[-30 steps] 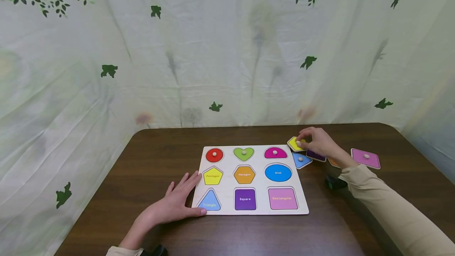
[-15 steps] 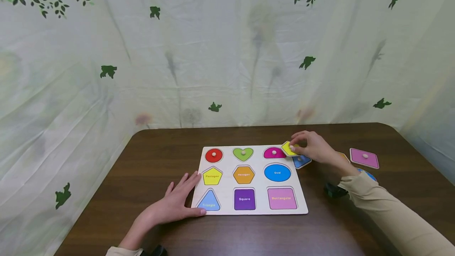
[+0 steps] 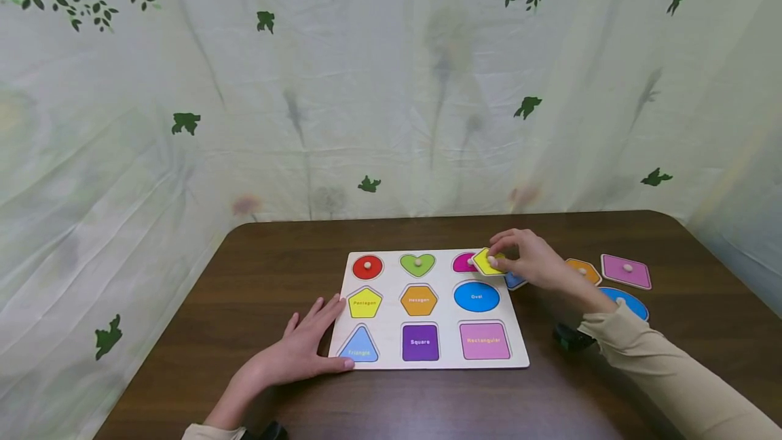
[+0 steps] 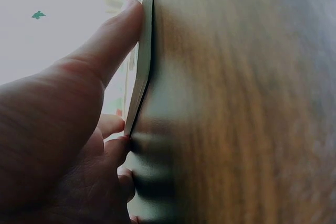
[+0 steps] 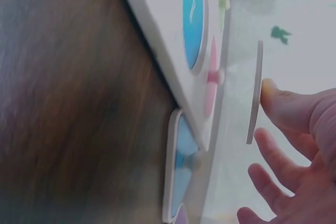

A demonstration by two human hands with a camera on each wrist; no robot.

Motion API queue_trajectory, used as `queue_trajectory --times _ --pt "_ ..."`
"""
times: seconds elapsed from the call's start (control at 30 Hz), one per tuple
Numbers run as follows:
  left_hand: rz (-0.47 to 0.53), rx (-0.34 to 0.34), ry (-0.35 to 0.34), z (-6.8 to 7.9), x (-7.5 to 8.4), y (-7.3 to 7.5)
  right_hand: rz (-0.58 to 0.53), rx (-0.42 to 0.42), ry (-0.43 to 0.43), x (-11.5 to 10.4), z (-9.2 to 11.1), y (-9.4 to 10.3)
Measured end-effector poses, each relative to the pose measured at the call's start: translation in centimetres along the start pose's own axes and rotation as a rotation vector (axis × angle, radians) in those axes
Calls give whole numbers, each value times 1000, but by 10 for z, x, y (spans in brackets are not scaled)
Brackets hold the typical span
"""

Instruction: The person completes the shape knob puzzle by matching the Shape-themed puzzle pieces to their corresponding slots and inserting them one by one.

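Observation:
My right hand [image 3: 528, 262] pinches the knob of a yellow pentagon puzzle piece [image 3: 485, 263], held above the board's top right corner. In the right wrist view the piece [image 5: 255, 98] shows edge-on, clear of the board, with thumb against it and other fingers spread. The white shape puzzle board [image 3: 389, 331] lies flat on the table. My left hand [image 3: 302, 345] rests along its left edge, thumb at the lower left corner and fingers spread. Red circle [image 3: 359, 267], green heart [image 3: 409, 263] and magenta half-circle [image 3: 461, 263] pieces sit in the top row.
Right of the board lie a blue triangle piece [image 3: 515, 282], partly covered by the right hand, an orange hexagon [image 3: 583, 269], a blue oval [image 3: 632, 304] and a pink rectangle [image 3: 626, 271]. A brown wooden table [image 3: 293, 243] carries everything; a leaf-print curtain [image 3: 403, 100] hangs behind.
My right hand has carried the yellow pentagon piece leftward from among the loose pieces to over the board's top right corner. The left hand has stayed put.

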State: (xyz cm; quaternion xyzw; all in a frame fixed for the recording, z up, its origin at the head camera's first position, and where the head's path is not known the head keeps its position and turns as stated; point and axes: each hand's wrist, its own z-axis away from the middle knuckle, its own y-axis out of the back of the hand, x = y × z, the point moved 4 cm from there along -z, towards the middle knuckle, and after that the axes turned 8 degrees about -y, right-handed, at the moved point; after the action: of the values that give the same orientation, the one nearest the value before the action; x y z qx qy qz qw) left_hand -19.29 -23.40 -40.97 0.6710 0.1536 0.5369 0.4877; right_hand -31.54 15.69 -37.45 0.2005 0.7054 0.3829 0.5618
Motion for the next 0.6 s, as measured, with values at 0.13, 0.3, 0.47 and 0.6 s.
queue_trajectory --times 0.13,0.3,0.47,0.6 --pt "-1 2 -5 0 0 0 10 -3 28 -10 3 -3" --pt "1 0 0 1 1 1 -4 -16 75 -24 7 -9" --pt "1 -3 8 1 3 1 -27 -21 85 -34 9 -16" --pt "2 -4 16 0 4 2 -36 -17 78 -41 8 -21"
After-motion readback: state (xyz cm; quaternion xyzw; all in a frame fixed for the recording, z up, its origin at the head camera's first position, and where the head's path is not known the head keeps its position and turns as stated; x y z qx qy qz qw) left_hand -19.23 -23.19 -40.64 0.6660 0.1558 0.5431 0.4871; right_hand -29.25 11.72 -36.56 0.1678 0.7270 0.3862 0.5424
